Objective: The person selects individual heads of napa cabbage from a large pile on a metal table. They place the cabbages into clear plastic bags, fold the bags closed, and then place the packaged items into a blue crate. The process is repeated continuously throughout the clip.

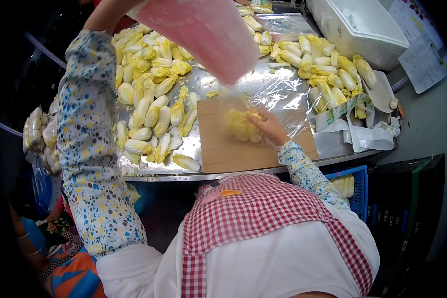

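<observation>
My left hand (115, 14) is raised at the upper left, its fingers cut off by the top edge. From it hangs a translucent pink plastic bag (203, 37), smeared by motion, slanting down over the metal table. My right hand (270, 126) grips a bunch of yellow baby napa cabbages (243, 125), its fingers closed around their right side. Clear plastic film lies about them; whether they are inside it, I cannot tell. Beneath them is a brown cardboard sheet (228, 156) at the table's near edge.
Loose baby cabbages (151, 111) cover the table's left; another heap (328, 69) lies at the right. A white foam box (365, 32) stands at the back right. Printed tape (350, 109) lies by the right edge. A blue crate (360, 191) is below the table. Another person (59, 248) is at lower left.
</observation>
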A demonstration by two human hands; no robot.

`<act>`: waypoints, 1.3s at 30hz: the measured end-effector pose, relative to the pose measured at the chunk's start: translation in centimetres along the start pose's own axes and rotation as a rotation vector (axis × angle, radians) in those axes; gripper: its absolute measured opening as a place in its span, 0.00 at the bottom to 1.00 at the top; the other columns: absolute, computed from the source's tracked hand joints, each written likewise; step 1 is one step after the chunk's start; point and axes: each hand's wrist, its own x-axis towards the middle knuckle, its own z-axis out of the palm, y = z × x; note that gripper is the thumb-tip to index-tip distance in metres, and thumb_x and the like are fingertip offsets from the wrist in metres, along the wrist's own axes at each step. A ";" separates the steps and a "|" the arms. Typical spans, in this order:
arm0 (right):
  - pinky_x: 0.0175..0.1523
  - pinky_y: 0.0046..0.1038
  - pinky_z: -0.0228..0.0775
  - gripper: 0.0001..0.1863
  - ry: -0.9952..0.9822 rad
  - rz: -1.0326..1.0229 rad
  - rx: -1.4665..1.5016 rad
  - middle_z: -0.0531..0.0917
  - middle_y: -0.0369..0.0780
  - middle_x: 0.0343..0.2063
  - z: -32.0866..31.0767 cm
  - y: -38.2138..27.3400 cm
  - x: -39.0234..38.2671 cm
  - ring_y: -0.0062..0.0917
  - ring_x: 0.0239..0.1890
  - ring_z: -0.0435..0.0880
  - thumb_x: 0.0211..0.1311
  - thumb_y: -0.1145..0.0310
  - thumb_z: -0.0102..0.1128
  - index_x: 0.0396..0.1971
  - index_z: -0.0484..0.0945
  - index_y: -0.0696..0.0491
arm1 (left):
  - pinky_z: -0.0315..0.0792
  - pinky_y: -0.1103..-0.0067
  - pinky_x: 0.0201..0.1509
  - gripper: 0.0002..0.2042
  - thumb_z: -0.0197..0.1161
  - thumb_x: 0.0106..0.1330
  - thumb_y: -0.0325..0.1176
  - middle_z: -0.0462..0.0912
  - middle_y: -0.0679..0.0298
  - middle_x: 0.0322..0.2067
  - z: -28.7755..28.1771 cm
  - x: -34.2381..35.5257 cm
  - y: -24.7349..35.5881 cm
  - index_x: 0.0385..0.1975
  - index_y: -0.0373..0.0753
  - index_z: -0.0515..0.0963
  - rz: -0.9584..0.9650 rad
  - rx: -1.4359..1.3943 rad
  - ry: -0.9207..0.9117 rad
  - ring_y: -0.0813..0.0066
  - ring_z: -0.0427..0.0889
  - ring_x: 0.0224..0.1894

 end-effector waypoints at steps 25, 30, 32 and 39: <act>0.39 0.22 0.71 0.10 0.432 -0.103 -0.056 0.84 0.38 0.34 -6.8 -7.4 3.9 0.17 0.34 0.78 0.63 0.67 0.59 0.38 0.81 0.57 | 0.50 0.44 0.68 0.36 0.68 0.54 0.55 0.62 0.48 0.66 27.4 -23.7 -15.3 0.63 0.48 0.70 -0.053 -0.005 -0.919 0.48 0.57 0.70; 0.54 0.29 0.74 0.21 0.184 -0.458 -1.037 0.83 0.45 0.46 -2.3 -3.6 2.3 0.33 0.48 0.83 0.59 0.68 0.62 0.52 0.77 0.56 | 0.43 0.34 0.65 0.42 0.70 0.50 0.58 0.49 0.45 0.71 28.2 -26.3 -16.6 0.66 0.51 0.66 0.126 0.093 -0.811 0.45 0.48 0.73; 0.68 0.39 0.62 0.31 -0.079 -0.506 -1.188 0.74 0.48 0.59 -2.3 1.2 0.3 0.43 0.64 0.71 0.52 0.69 0.66 0.58 0.71 0.56 | 0.65 0.56 0.61 0.30 0.67 0.58 0.46 0.72 0.49 0.59 25.8 -21.7 -18.9 0.61 0.47 0.72 -0.085 -0.151 -0.915 0.55 0.72 0.60; 0.65 0.43 0.62 0.31 -0.096 -0.444 -1.016 0.73 0.48 0.58 6.2 -6.0 -2.4 0.44 0.65 0.67 0.51 0.69 0.62 0.57 0.68 0.58 | 0.76 0.64 0.43 0.18 0.66 0.58 0.32 0.83 0.47 0.36 21.4 -14.4 -36.7 0.45 0.33 0.70 -0.297 0.628 -0.243 0.51 0.83 0.40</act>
